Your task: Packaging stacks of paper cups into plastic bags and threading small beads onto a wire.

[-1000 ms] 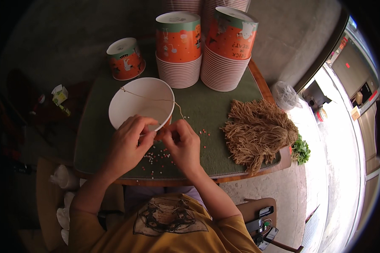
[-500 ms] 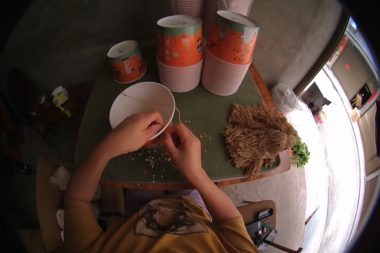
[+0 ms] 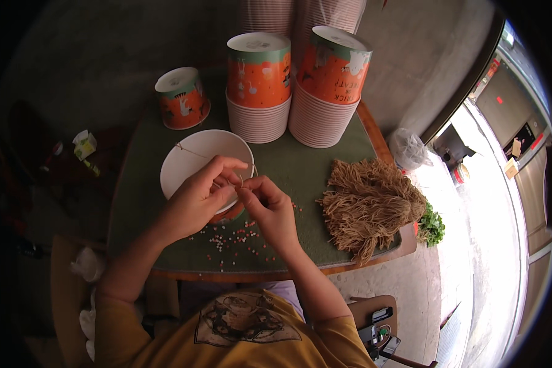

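Note:
A paper bucket [image 3: 181, 162] with a white inside and orange outside stands upright in front of me, mouth up. Thin tan twine [image 3: 193, 151] runs across its mouth from the far left rim to the right rim. At that right rim, my right hand [image 3: 271, 211] pinches the twine's end between thumb and forefinger. My left hand [image 3: 196, 199] reaches over the bucket's near rim, its thumb and fingers closed on the twine beside the right fingertips, with the forefinger stretched out above. Exactly how the twine loops between the fingers is too small to tell.
Small white and red beads [image 3: 227, 242] lie scattered on the green tabletop [image 3: 135, 208]. A bundle of tan twine [image 3: 374, 205] rests at right. Upside-down bucket stacks [image 3: 259, 119] [image 3: 324, 116] and a single upturned bucket [image 3: 183, 101] stand behind. A clear plastic bag [image 3: 409, 147] sits beyond the table.
My left hand has come up from inside the rim to the right rim, meeting the right fingertips at the twine. The twine's loose end beyond the rim is now drawn between the fingers.

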The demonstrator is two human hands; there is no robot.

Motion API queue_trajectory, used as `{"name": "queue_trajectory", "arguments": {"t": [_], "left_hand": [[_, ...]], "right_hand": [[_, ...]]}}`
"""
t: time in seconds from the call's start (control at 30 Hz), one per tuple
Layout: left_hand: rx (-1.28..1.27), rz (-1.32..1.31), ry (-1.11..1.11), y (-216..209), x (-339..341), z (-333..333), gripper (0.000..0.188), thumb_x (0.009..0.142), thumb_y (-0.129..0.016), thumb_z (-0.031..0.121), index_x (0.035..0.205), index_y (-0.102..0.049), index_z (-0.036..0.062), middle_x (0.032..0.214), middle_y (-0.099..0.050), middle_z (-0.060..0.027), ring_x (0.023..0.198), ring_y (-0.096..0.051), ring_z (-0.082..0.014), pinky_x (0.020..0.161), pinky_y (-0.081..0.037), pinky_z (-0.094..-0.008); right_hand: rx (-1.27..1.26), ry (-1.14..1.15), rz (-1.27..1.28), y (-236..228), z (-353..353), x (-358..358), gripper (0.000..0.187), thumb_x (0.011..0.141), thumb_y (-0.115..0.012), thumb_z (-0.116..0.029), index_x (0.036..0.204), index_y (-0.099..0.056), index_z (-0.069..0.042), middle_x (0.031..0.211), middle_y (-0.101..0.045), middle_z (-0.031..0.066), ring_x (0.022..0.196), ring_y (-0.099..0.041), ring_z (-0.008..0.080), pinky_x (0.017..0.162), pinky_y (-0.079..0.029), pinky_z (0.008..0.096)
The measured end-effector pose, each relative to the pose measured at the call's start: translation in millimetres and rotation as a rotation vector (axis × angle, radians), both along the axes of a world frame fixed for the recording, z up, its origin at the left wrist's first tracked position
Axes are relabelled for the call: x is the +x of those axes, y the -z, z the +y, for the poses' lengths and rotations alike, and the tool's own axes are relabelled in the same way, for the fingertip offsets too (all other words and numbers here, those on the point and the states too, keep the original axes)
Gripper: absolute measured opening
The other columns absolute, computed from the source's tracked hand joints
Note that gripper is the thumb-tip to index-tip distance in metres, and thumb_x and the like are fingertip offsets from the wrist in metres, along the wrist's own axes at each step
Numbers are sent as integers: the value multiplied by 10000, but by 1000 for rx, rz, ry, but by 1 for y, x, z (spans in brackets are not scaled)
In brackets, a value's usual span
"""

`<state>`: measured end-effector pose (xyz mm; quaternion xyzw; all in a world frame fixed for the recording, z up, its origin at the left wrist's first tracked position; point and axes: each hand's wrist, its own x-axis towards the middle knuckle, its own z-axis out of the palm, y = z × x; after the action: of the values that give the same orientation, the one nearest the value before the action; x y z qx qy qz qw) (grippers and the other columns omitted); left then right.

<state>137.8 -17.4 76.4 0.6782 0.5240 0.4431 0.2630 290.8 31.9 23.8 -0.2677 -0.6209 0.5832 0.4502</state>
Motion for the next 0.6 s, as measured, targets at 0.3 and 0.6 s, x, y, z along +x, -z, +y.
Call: {"name": "queue_trajectory", "arguments": {"t": [0.3, 0.6], "left_hand": [[-420, -379, 126, 5, -4, 7, 319, 915, -537, 20, 1219, -439, 11, 940, -584, -76, 804, -574, -95, 678, -475, -221], [-377, -329, 64, 6, -6, 13, 125, 944, -546, 140, 969, -556, 18, 824, -585, -18, 697, -545, -50, 585, -449, -201]], "right_hand": [[-185, -148, 69, 1, 7, 5, 101, 927, -577, -155, 980, -582, -69, 743, -561, -59, 622, -461, 4, 541, -361, 162], [258, -265, -257, -50, 16, 44, 186, 842, -515, 32, 1022, -515, -15, 781, -554, 19, 679, -532, 64, 612, -430, 210]]}}
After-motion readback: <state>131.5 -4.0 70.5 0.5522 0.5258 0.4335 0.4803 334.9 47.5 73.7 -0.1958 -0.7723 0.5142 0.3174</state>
